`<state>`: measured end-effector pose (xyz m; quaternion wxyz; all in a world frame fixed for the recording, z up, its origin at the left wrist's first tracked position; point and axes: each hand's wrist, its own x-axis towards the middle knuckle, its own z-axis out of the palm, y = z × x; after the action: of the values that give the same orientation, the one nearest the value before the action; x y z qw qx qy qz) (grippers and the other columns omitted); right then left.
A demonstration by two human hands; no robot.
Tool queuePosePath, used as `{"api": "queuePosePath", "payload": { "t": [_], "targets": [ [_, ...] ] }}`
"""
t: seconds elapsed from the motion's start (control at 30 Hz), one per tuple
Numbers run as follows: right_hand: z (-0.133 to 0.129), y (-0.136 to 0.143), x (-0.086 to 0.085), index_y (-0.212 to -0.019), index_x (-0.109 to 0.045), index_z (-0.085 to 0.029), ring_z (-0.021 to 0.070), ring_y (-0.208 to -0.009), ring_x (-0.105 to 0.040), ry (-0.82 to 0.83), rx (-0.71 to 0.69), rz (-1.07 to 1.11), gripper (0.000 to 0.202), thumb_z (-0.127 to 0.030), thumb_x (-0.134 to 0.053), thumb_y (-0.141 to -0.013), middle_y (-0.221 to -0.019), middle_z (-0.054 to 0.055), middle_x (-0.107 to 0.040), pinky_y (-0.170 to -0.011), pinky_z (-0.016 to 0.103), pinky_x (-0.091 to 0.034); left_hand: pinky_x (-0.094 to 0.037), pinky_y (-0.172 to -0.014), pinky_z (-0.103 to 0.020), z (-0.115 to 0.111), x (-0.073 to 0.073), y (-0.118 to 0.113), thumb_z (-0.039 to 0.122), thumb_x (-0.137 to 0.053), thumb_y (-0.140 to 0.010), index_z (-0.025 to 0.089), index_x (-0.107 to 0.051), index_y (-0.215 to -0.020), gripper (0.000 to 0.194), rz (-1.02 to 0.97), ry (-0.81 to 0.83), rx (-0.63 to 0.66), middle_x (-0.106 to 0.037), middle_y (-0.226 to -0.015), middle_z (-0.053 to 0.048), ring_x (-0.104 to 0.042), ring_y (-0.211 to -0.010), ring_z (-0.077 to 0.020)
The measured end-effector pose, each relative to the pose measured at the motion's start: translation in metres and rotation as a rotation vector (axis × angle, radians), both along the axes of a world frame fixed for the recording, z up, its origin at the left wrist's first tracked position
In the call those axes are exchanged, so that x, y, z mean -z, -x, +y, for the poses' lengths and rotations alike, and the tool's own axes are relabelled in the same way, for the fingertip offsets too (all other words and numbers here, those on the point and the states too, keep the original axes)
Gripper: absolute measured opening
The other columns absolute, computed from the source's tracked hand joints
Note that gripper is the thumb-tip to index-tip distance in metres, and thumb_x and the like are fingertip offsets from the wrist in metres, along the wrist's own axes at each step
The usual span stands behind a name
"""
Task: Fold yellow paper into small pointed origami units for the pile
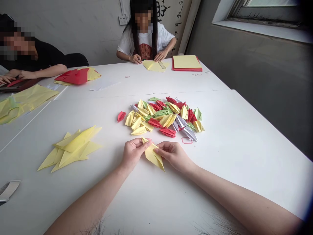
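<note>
A folded yellow paper [154,157], long and diamond-shaped, is held between my two hands just above the white table [156,199]. My left hand [134,150] pinches its upper left edge, thumb on top. On the other side, my right hand [174,154] grips the right edge between thumb and fingers. Right beyond my hands lies a pile of small folded paper pieces [168,120] in yellow, red, green and pale purple. To the left, several larger yellow folded sheets [73,148] overlap in a loose stack.
Across the table a person [146,42] works on a yellow sheet [154,66], beside stacked yellow and red paper [187,63]. Another person [31,62] sits at far left near red and yellow folded papers [78,75]. A strap-like item [9,191] lies at the left edge.
</note>
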<state>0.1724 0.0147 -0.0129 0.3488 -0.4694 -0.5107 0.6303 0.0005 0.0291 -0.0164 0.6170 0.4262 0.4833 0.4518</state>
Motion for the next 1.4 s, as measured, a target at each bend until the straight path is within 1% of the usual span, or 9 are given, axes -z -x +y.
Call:
{"api": "queuePosePath", "payload": {
  "t": [0.17,0.27,0.43,0.6,0.73,0.93,1.07,1.17,1.4],
  "targets": [
    [-0.0005,0.0003,-0.0028,-0.075,-0.063,-0.014,0.0115,-0.058,-0.050,0.002,0.001,-0.013,0.040,-0.054,-0.063,-0.075,-0.069,0.001,-0.061,-0.054,0.024,-0.039,-0.053,-0.073,-0.027,0.0006,-0.0024,-0.0008,0.026,-0.081,-0.061,0.013,-0.073,-0.085,0.029,0.013,0.043,0.001,-0.075,-0.078,-0.006,-0.069,-0.076,-0.0191],
    [-0.0009,0.0000,-0.0036,-0.075,-0.063,-0.014,0.0113,-0.057,-0.049,-0.001,0.002,-0.016,0.040,-0.053,-0.063,-0.076,-0.069,0.001,-0.061,-0.054,0.024,-0.039,-0.053,-0.072,-0.027,0.0008,-0.0043,-0.0012,0.025,-0.082,-0.059,0.013,-0.072,-0.084,0.029,0.019,0.056,0.001,-0.075,-0.077,-0.006,-0.069,-0.074,-0.0188],
    [-0.0013,0.0005,-0.0039,-0.077,-0.064,-0.013,0.0118,-0.058,-0.050,-0.014,0.012,-0.033,0.041,-0.054,-0.060,-0.078,-0.068,0.001,-0.061,-0.054,0.024,-0.039,-0.053,-0.071,-0.025,-0.0005,-0.0056,-0.0005,0.030,-0.080,-0.064,0.013,-0.071,-0.084,0.027,0.025,0.031,0.010,-0.074,-0.075,-0.005,-0.068,-0.073,-0.0167],
    [-0.0044,0.0019,-0.0036,-0.076,-0.063,-0.015,0.0112,-0.054,-0.050,-0.053,0.045,-0.045,0.040,-0.054,-0.060,-0.078,-0.067,0.001,-0.060,-0.049,0.023,-0.040,-0.052,-0.068,-0.023,-0.0012,-0.0049,-0.0018,0.030,-0.077,-0.068,0.014,-0.070,-0.083,0.024,0.025,-0.009,0.031,-0.073,-0.073,-0.004,-0.066,-0.068,-0.0143],
    [-0.0072,0.0016,-0.0039,-0.078,-0.061,-0.016,0.0104,-0.049,-0.049,-0.043,0.062,-0.030,0.038,-0.054,-0.062,-0.078,-0.063,0.000,-0.059,-0.045,0.023,-0.041,-0.052,-0.069,-0.024,-0.0014,-0.0041,-0.0025,0.030,-0.077,-0.068,0.014,-0.069,-0.082,0.023,0.017,-0.028,0.039,-0.074,-0.075,-0.005,-0.067,-0.071,-0.0154],
    [-0.0053,0.0010,-0.0052,-0.076,-0.062,-0.015,0.0113,-0.054,-0.051,-0.081,0.071,-0.046,0.037,-0.051,-0.058,-0.081,-0.066,0.001,-0.060,-0.049,0.023,-0.042,-0.053,-0.071,-0.027,-0.0018,-0.0034,-0.0009,0.033,-0.076,-0.069,0.014,-0.070,-0.084,0.025,0.026,-0.037,0.049,-0.074,-0.078,-0.006,-0.069,-0.074,-0.0183],
    [-0.0034,0.0005,-0.0044,-0.076,-0.062,-0.015,0.0113,-0.054,-0.051,-0.096,0.059,-0.074,0.036,-0.050,-0.057,-0.082,-0.067,0.002,-0.062,-0.049,0.023,-0.041,-0.055,-0.069,-0.028,-0.0006,-0.0028,0.0004,0.041,-0.068,-0.076,0.013,-0.071,-0.086,0.030,0.031,-0.072,-0.003,-0.074,-0.083,-0.008,-0.070,-0.079,-0.0208],
    [-0.0030,-0.0004,-0.0032,-0.078,-0.062,-0.015,0.0117,-0.056,-0.052,-0.078,0.044,-0.076,0.036,-0.050,-0.057,-0.083,-0.069,0.002,-0.063,-0.050,0.023,-0.042,-0.056,-0.064,-0.028,0.0007,-0.0023,0.0012,0.045,-0.066,-0.077,0.013,-0.071,-0.085,0.034,0.041,-0.092,-0.069,-0.074,-0.085,-0.010,-0.070,-0.082,-0.0233],
    [-0.0024,-0.0007,-0.0032,-0.078,-0.062,-0.015,0.0119,-0.056,-0.052,-0.066,0.038,-0.072,0.036,-0.050,-0.057,-0.082,-0.070,0.002,-0.063,-0.051,0.023,-0.042,-0.057,-0.060,-0.028,0.0018,-0.0030,0.0003,0.048,-0.065,-0.077,0.011,-0.072,-0.088,0.039,0.067,-0.064,-0.110,-0.074,-0.077,-0.010,-0.071,-0.076,-0.0232]
  ]
}}
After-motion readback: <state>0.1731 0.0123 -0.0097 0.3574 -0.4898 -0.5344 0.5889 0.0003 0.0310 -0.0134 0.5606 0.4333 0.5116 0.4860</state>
